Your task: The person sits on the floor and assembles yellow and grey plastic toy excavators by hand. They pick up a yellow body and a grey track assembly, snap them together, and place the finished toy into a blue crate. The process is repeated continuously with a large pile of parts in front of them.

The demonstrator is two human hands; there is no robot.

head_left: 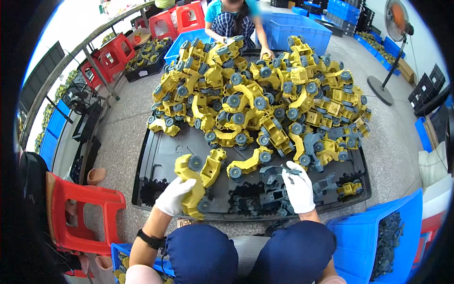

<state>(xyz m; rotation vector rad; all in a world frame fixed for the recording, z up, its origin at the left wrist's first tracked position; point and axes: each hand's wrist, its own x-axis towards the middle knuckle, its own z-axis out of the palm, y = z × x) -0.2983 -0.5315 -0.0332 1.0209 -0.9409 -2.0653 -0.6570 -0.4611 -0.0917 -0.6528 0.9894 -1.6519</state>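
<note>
My left hand [174,196], in a white glove, is closed around a yellow toy truck body [193,202] with grey wheels, tilted upright over the near left of a black tray-like surface [182,146]. My right hand [301,190], also gloved, grips a dark grey plastic part [275,174] between thumb and fingers. Beside the held body lies another yellow toy vehicle piece [213,167]. More dark grey plastic parts [276,198] lie under and beside my right hand. Beyond both hands rises a large heap of yellow toy vehicles [241,90] with grey wheels.
Across the heap sits a person [234,21], one hand touching the yellow toys. A blue bin [352,229] at my right holds dark grey parts [390,241]. A red stool [116,208] stands at my left, and a standing fan [397,21] at the far right.
</note>
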